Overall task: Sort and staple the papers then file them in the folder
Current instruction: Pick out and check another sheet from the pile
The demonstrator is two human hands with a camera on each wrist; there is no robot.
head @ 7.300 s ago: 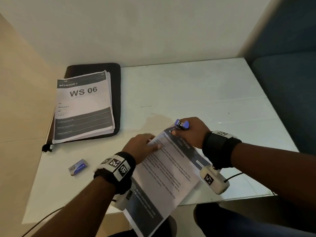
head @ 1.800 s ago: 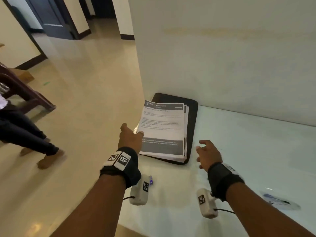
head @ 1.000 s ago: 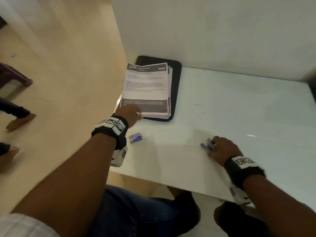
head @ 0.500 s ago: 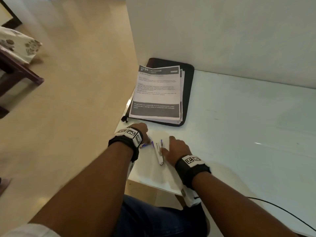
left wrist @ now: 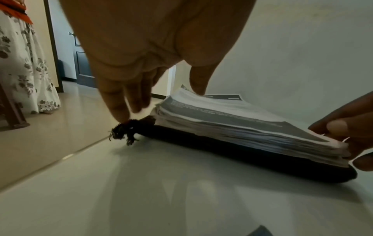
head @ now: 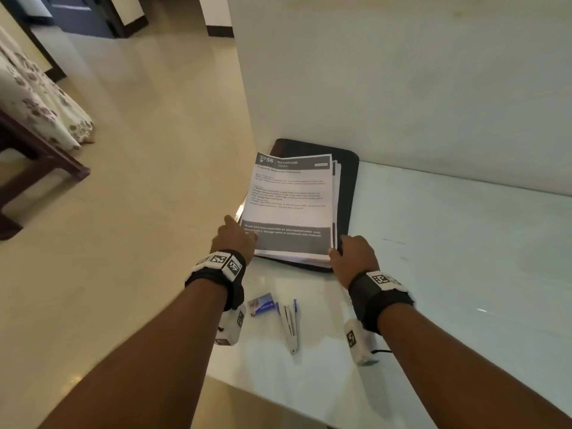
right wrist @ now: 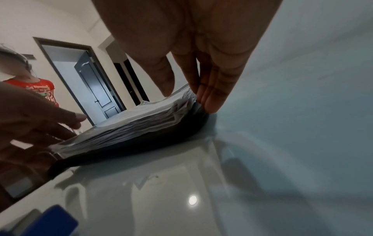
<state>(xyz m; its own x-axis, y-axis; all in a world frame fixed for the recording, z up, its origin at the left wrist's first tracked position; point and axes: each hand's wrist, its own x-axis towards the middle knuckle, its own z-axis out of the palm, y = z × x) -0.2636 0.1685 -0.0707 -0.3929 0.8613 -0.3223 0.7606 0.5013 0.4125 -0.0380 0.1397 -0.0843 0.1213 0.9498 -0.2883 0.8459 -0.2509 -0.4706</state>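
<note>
A thick paper stack [head: 291, 196] with a "BATHROOM" sheet on top lies on the closed black folder [head: 346, 193] at the table's back left corner. My left hand [head: 244, 233] is at the stack's near left corner; in the left wrist view its thumb touches the top sheet's edge and its straight fingers [left wrist: 121, 110] reach down by the folder's zip tassel [left wrist: 125, 131]. My right hand [head: 335, 247] pinches the near right corner, thumb on top and fingers [right wrist: 210, 99] along the side. The stapler [head: 290, 325] lies free on the table behind my wrists.
A small blue staple box [head: 261, 305] sits left of the stapler. The white table [head: 448, 274] stretches right; a wall runs behind it. Its left edge drops to the floor beside the folder. A person in a red shirt [right wrist: 30, 89] stands off to the left.
Both hands have left the stapler and staple box near the front edge and moved forward to the stack's near corners. The stapler now lies released on the table.
</note>
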